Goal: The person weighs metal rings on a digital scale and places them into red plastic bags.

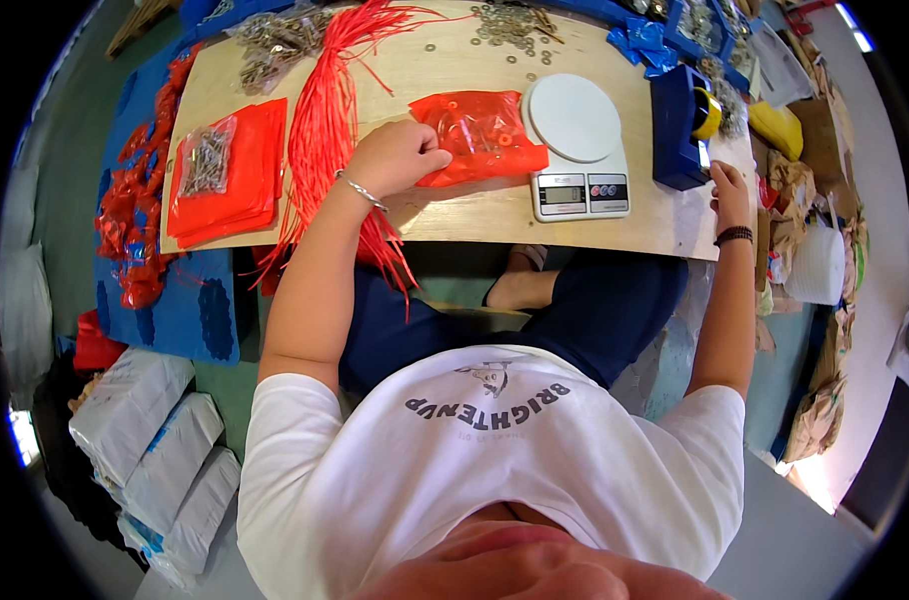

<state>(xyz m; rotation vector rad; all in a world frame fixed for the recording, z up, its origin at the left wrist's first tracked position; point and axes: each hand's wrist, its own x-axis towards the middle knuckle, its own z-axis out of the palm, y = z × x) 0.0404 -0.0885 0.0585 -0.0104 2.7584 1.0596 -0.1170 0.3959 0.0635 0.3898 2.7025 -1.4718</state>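
Note:
My left hand [400,157] is closed, its fingertips on the left edge of a red plastic bag [495,168]. Washers and other small hardware show in the bag's clear part. The bag lies on the wooden table, its right corner against a kitchen scale [575,120] with a white round plate. At the right edge of the table my right hand [731,190] has its fingers curled close to the front of a blue tape dispenser [679,130], which carries a yellow roll [708,113]. Whatever those fingers pinch is too small to make out.
Left of my left hand lies a bundle of red ties [320,140]. Beyond it, a clear bag of screws [208,160] rests on stacked red bags [245,205]. Loose washers [510,28] lie at the back. Filled red bags [125,225] hang over blue material at the far left.

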